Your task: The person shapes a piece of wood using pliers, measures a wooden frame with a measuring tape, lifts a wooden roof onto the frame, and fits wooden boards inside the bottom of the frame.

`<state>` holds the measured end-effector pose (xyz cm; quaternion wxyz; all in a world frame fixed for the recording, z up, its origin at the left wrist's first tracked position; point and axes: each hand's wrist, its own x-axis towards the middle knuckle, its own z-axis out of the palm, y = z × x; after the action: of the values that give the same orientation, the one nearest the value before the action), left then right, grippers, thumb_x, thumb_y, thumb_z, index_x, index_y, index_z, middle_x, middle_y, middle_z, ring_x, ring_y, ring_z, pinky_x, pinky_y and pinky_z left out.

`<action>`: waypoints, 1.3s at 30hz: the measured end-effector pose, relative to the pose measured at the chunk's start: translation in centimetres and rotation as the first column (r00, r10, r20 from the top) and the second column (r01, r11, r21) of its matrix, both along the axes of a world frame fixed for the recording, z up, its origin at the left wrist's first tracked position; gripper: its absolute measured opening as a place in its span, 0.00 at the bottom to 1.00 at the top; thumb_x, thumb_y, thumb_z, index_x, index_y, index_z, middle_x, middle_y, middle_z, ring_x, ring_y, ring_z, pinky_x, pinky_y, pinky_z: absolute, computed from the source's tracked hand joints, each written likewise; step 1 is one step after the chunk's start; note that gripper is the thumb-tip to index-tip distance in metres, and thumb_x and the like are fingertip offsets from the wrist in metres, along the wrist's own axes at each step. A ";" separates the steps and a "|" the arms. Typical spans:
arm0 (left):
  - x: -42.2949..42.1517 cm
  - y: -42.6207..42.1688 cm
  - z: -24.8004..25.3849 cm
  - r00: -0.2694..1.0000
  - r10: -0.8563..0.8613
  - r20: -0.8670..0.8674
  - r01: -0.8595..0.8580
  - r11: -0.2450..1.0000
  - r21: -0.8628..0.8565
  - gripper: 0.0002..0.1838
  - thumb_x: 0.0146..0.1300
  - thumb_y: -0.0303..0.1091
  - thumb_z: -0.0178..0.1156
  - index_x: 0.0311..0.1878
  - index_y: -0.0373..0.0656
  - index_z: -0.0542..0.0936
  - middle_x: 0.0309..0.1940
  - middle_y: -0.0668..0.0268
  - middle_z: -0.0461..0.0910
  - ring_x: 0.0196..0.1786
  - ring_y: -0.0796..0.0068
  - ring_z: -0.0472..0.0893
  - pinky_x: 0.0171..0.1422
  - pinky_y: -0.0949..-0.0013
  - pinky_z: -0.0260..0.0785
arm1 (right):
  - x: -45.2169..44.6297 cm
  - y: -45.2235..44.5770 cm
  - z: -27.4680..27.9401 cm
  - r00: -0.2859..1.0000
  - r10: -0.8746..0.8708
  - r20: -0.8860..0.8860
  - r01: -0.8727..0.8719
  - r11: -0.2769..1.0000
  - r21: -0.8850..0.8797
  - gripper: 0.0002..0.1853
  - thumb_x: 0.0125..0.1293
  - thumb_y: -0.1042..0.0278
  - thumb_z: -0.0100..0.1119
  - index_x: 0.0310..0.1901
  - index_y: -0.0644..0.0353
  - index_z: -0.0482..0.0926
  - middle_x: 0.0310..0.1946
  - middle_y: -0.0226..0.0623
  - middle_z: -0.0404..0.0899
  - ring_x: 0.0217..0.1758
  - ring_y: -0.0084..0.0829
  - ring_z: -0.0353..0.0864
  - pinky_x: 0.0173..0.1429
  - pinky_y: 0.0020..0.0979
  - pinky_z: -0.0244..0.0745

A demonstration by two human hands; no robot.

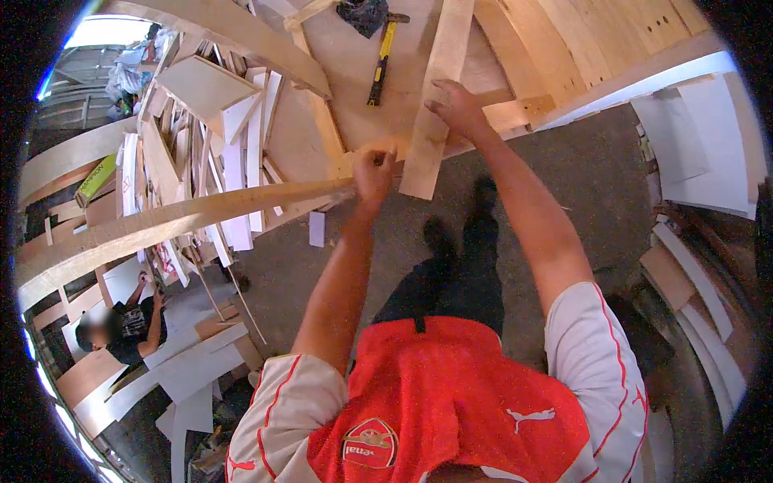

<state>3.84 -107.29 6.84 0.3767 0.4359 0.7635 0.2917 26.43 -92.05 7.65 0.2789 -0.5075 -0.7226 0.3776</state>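
Note:
A loose wooden plank lies lengthwise over the wooden frame, its near end jutting past the edge toward me. My right hand grips this plank by its right edge, the fingers over its top face. Just left of the plank's near end, my left hand is closed with fingers curled; whatever it may hold is hidden. Beside that hand ends a long wooden beam running in from the left. A hammer with a yellow and black handle rests on the plywood panel, beyond both hands.
A black plastic bag sits near the hammer's head. Offcuts and boards are heaped on the left. Farther down, a person is among more boards. White panels stand at the right, above the dark floor.

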 end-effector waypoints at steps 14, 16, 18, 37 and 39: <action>5.2 -5.0 -3.7 0.757 0.163 0.633 -0.113 0.987 -0.119 0.20 0.76 0.41 0.58 0.54 0.30 0.74 0.32 0.54 0.84 0.27 0.63 0.86 0.31 0.60 0.85 | -0.1 -10.6 0.8 0.834 0.072 0.548 -0.253 0.931 0.263 0.42 0.65 0.40 0.60 0.78 0.42 0.60 0.78 0.44 0.57 0.80 0.52 0.55 0.81 0.58 0.50; 4.8 -4.6 -4.3 0.829 0.067 0.555 -0.056 0.998 -0.037 0.18 0.76 0.41 0.57 0.52 0.32 0.75 0.31 0.55 0.83 0.27 0.63 0.86 0.32 0.59 0.86 | -0.2 -12.3 0.7 0.865 0.080 0.496 -0.238 0.935 0.264 0.40 0.66 0.40 0.59 0.77 0.42 0.61 0.78 0.43 0.57 0.80 0.52 0.55 0.81 0.58 0.50; 4.4 -4.5 -4.7 0.778 0.108 0.618 -0.068 0.994 -0.089 0.16 0.76 0.40 0.57 0.52 0.32 0.74 0.33 0.56 0.83 0.27 0.63 0.86 0.33 0.58 0.86 | -0.1 -13.9 1.3 0.881 0.092 0.464 -0.234 0.937 0.259 0.39 0.67 0.40 0.58 0.77 0.43 0.63 0.78 0.43 0.58 0.80 0.53 0.55 0.80 0.58 0.51; 10.1 -10.2 -0.1 0.625 -0.174 0.761 0.292 0.956 -0.022 0.28 0.68 0.30 0.66 0.66 0.40 0.64 0.42 0.61 0.81 0.27 0.73 0.82 0.29 0.68 0.80 | -2.0 -13.6 9.2 0.878 -0.302 0.371 0.328 0.945 -0.007 0.37 0.51 0.58 0.75 0.60 0.60 0.68 0.56 0.52 0.75 0.57 0.62 0.77 0.63 0.56 0.71; 10.6 -10.2 1.0 0.610 -0.185 0.771 0.326 0.945 -0.030 0.29 0.68 0.30 0.66 0.67 0.40 0.63 0.43 0.60 0.82 0.26 0.73 0.82 0.28 0.68 0.80 | -1.5 -14.1 9.6 0.859 -0.317 0.402 0.340 0.940 0.013 0.34 0.52 0.60 0.73 0.59 0.59 0.68 0.56 0.52 0.76 0.56 0.61 0.78 0.61 0.56 0.73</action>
<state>14.44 -117.45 7.89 0.7339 0.3450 0.4866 0.3248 24.95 -106.16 17.29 0.1715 -0.6972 -0.6554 0.2344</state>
